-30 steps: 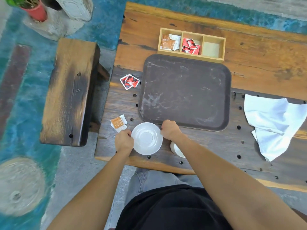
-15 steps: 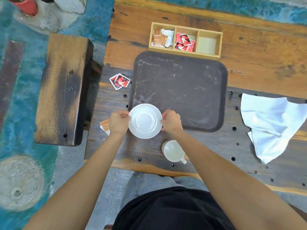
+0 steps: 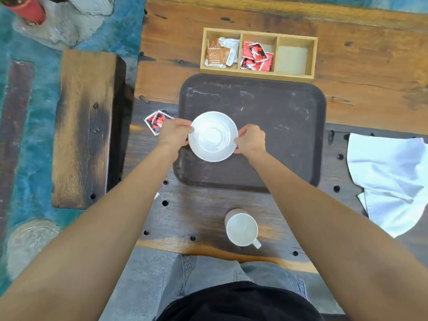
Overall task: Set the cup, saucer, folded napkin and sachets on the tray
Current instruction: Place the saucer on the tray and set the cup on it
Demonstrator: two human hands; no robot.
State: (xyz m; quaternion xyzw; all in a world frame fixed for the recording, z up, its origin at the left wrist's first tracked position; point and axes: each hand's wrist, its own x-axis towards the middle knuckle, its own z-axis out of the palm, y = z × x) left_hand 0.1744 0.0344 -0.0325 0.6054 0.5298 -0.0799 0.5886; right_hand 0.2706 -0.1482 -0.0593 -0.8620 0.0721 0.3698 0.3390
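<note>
Both the left hand (image 3: 174,133) and the right hand (image 3: 251,140) grip opposite rims of the round white saucer (image 3: 213,136) over the left part of the dark brown rectangular tray (image 3: 278,126), while the white cup (image 3: 241,229) stands on the wooden table (image 3: 199,216) near the person.

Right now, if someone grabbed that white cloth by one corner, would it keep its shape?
Probably not: the white cloth lies rumpled in soft creases, so it would likely droop. It looks thin, hence light. Being unfolded, it would need both hands to fold.
</note>
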